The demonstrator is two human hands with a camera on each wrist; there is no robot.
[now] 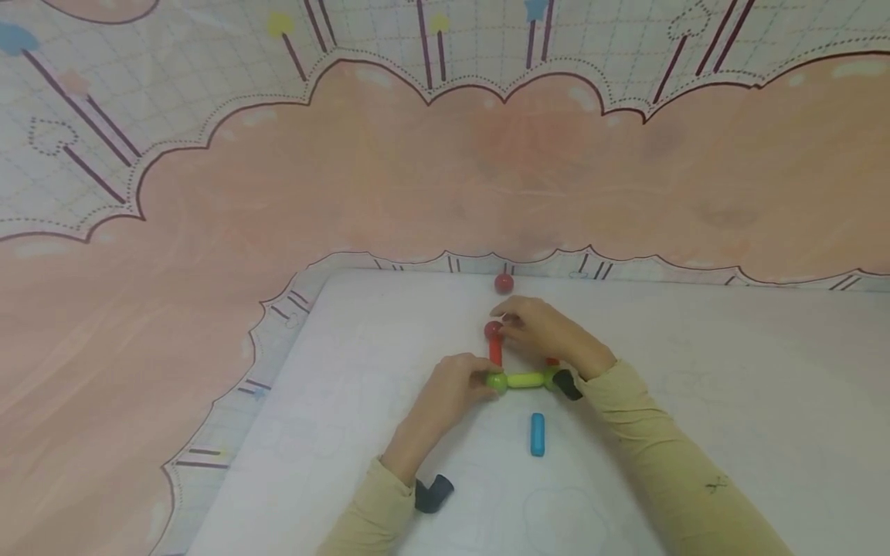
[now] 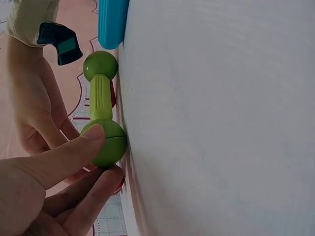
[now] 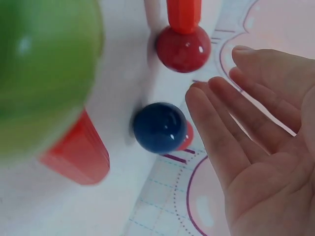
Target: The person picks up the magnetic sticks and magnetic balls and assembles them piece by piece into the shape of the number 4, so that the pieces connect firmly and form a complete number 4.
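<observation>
My left hand (image 1: 455,386) pinches a green ball (image 2: 109,147) between thumb and fingers. From that ball a yellow-green rod (image 1: 524,380) runs to a second green ball (image 2: 100,66). A red rod (image 1: 495,354) stretches away from the pinched ball and ends in a red ball (image 1: 493,330). My right hand (image 1: 549,328) hovers beside this red ball; its fingers are loosely extended and hold nothing in the right wrist view. Close to those fingers lies a dark blue ball (image 3: 160,128), which the hand hides in the head view. Another red rod (image 3: 78,152) joins the second green ball.
A loose blue rod (image 1: 538,434) lies on the white table (image 1: 348,332) nearer to me. Close to the far table edge sits a separate red ball (image 1: 504,283). Beyond it hangs a patterned pink cloth (image 1: 452,177). Dark wrist devices (image 1: 433,494) show at both cuffs.
</observation>
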